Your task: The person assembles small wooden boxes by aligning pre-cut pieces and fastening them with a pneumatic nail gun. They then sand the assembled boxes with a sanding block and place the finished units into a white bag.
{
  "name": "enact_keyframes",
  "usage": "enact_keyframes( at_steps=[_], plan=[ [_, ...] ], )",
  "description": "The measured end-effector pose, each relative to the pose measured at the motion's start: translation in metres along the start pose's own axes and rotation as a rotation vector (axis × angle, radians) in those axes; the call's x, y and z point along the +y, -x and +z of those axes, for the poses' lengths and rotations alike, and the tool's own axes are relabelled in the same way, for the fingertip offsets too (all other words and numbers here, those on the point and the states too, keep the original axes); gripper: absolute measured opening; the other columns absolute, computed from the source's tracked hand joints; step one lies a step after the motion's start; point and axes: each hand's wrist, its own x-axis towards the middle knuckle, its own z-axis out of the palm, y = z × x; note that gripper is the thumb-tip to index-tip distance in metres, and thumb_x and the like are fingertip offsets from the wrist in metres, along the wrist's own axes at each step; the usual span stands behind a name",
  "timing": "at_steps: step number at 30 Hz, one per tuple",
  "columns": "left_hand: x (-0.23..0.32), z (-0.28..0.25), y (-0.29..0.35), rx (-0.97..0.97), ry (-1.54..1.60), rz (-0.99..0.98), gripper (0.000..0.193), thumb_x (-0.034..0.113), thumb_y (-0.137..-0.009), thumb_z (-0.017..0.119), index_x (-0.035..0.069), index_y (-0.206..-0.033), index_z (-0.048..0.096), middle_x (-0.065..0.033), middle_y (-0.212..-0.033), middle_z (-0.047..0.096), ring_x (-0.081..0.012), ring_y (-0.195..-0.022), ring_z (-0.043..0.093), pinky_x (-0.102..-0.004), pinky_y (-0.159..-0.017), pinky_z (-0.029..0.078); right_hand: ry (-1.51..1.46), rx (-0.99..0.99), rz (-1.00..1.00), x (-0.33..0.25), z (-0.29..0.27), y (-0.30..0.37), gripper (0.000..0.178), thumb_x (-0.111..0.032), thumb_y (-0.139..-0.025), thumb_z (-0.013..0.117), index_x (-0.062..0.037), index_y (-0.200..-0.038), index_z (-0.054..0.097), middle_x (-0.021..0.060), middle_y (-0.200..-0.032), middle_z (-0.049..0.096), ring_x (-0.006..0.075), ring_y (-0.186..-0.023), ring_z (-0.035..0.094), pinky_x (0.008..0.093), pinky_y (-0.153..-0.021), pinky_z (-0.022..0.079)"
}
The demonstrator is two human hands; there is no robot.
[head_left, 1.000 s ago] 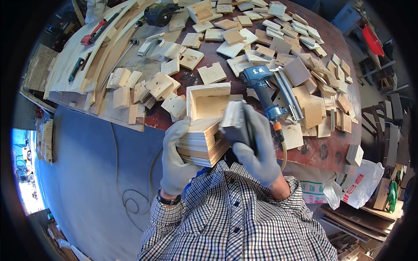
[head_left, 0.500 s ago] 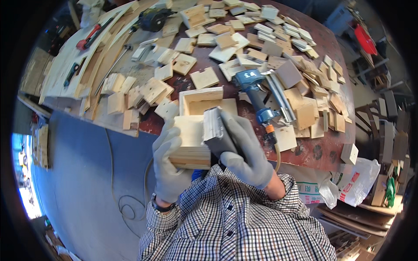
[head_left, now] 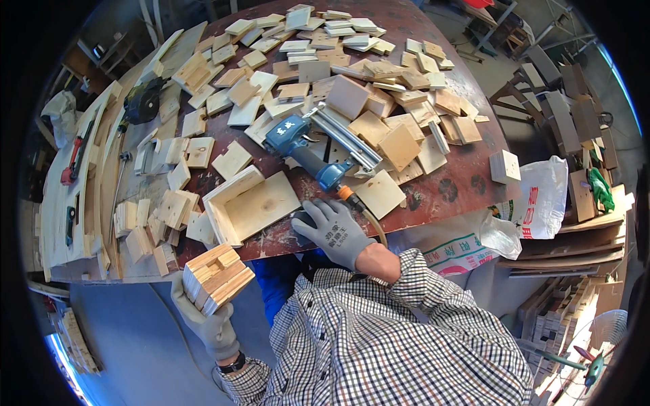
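Observation:
My left hand (head_left: 211, 326), in a grey glove, holds a stack of small wooden pieces (head_left: 218, 276) off the table's front edge. Layered edges and a notch show on the stack's upper side. My right hand (head_left: 333, 231), gloved too, lies at the table edge with its fingers spread. Something dark shows at its fingertips; whether it is a separate thing or part of the glove, I cannot make out. Left of that hand sits an open-sided wooden box (head_left: 261, 203). Just beyond it lies a blue nail gun (head_left: 305, 152) with an orange hose fitting (head_left: 346, 193).
Loose wooden pieces (head_left: 399, 147) cover much of the dark red table (head_left: 453, 203). Long boards (head_left: 101, 176), a red-handled tool (head_left: 73, 159) and a black-and-yellow tool (head_left: 143, 101) lie at the left. A white plastic bag (head_left: 544, 196) hangs at the right edge.
My hands have moved apart. The left carries the wooden stack to the left and turns it; the right has left the stack for the table edge, no longer visibly gripping the dark block.

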Motion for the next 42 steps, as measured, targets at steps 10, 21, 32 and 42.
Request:
enact_keyframes(
  at_steps=[10,21,32,42],
  plan=[
    [-0.023,0.036,-0.004,-0.451,-0.482,0.205,0.099,0.034,-0.076,0.083,-0.001,-0.157,0.038,-0.0164,-0.152,0.05,-0.0299,-0.136,0.054,-0.0406,-0.116,0.044,-0.794,0.273,-0.057,-0.038,-0.091,0.004,0.107,-0.055,-0.083,0.08,0.0006,-0.162,0.034,0.0245,-0.149,0.049,0.0438,-0.136,0.049,0.0535,-0.116,0.038],
    [0.03,0.146,0.009,-0.94,0.078,0.059,0.097,0.031,-0.087,0.082,-0.007,-0.16,0.031,-0.0233,-0.154,0.049,-0.0341,-0.137,0.055,-0.0463,-0.114,0.046,-0.702,0.418,0.629,0.03,-0.169,0.146,0.108,-0.026,-0.067,0.093,0.0,-0.157,0.039,0.0217,-0.141,0.056,0.0334,-0.134,0.057,0.0431,-0.115,0.045],
    [0.023,0.085,-0.044,-0.773,0.094,0.066,0.072,0.035,-0.104,0.059,-0.003,-0.161,0.036,-0.0169,-0.149,0.055,-0.0291,-0.134,0.057,-0.0445,-0.113,0.045,0.457,0.387,1.844,0.242,-0.144,0.455,0.094,-0.033,-0.07,0.092,-0.0207,-0.15,0.044,0.0125,-0.144,0.051,0.035,-0.139,0.05,0.0529,-0.117,0.042],
    [0.021,0.109,-0.033,-0.892,-0.036,0.008,0.066,0.033,-0.104,0.055,-0.007,-0.156,0.042,-0.0184,-0.141,0.057,-0.0306,-0.129,0.059,-0.0452,-0.109,0.047,0.704,-0.234,1.74,0.287,-0.101,0.484,0.064,-0.022,-0.096,0.066,-0.0385,-0.154,0.045,0.0068,-0.162,0.041,0.0337,-0.149,0.041,0.0548,-0.11,0.041]
  ],
)
